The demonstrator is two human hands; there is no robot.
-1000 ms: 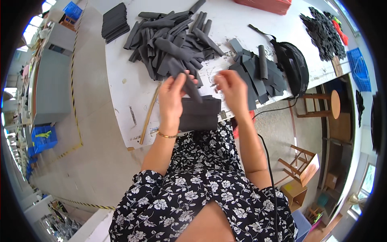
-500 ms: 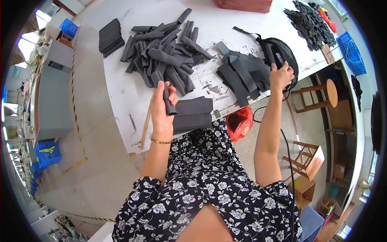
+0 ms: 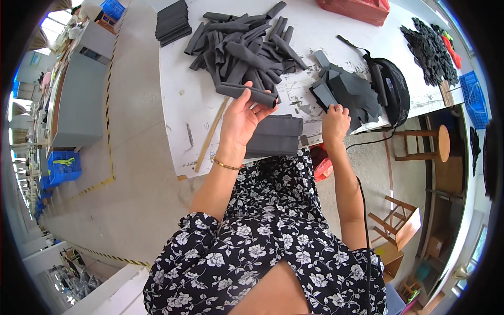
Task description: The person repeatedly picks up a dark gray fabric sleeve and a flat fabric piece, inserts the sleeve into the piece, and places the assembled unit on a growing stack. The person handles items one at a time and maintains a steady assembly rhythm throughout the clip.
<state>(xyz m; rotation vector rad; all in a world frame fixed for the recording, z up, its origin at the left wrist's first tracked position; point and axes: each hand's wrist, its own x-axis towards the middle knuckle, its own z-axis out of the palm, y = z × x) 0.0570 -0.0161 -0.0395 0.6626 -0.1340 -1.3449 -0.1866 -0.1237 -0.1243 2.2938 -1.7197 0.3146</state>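
My left hand (image 3: 240,122) is closed round a dark grey fabric tube (image 3: 236,90), held crosswise over the near side of a heap of similar tubes (image 3: 244,52). My right hand (image 3: 336,125) pinches a flat dark grey strip (image 3: 324,95) at the near left edge of a loose pile of strips (image 3: 358,93). Between my hands, by the table's front edge, lies a neat stack of flat dark pieces (image 3: 275,135). A black bag (image 3: 397,90) sits just right of the strips, with another dark roll (image 3: 377,84) against it.
The white table (image 3: 181,115) carries a wooden stick (image 3: 212,134), a flat dark stack (image 3: 173,23), a red package (image 3: 357,10) and a black heap (image 3: 428,52). A black cable (image 3: 367,142) hangs near my right arm. Wooden stools (image 3: 443,143) stand at right.
My right hand has moved from the roll by the bag to the strips' near edge. The tube in my left hand has turned from lengthwise to crosswise. The whole view has shifted.
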